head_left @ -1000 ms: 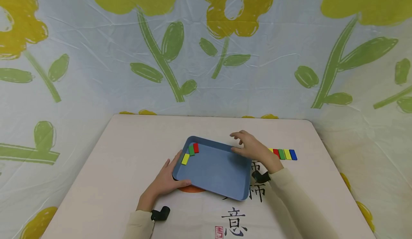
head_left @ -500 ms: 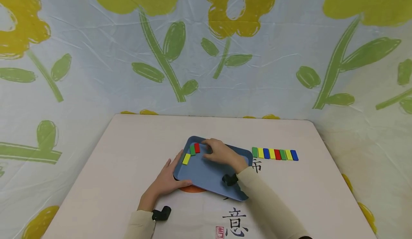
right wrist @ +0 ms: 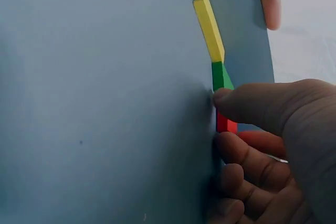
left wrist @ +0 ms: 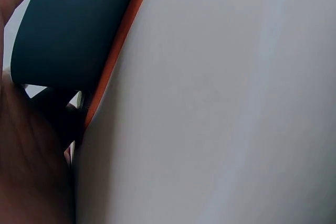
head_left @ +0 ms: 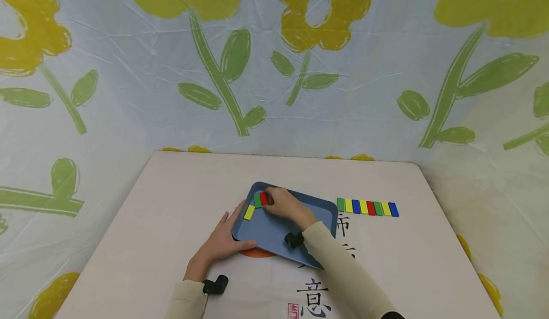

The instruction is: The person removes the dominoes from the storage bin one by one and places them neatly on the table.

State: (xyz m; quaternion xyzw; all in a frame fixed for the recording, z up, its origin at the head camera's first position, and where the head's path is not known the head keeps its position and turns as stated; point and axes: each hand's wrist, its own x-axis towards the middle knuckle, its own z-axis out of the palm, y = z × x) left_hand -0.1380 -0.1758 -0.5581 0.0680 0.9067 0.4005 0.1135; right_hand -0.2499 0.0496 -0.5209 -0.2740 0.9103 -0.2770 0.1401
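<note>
A blue tray [head_left: 266, 231] sits at an angle on the table, with a yellow tile [head_left: 249, 212], a green tile [head_left: 257, 201] and a red tile [head_left: 263, 198] near its far left corner. My right hand [head_left: 286, 204] reaches into the tray and pinches the red tile between thumb and fingers; the right wrist view has the thumb [right wrist: 236, 100] at one end of it. At the tray's near left corner my left hand [head_left: 220, 241] rests spread, fingers straight along the left side and thumb along the front rim. Its palm [left wrist: 31, 145] shows beside the tray wall in the left wrist view.
Right of the tray, several coloured tiles [head_left: 363, 207] form a side-by-side row on the table. A cloth [head_left: 257, 285] printed with black characters and an orange shape lies under the tray. Flower-patterned fabric [head_left: 343, 118] hangs behind the table.
My right hand has moved left from the tray's right rim to the red tile and taken hold of it. The tile row is uncovered. My left hand stays at the tray.
</note>
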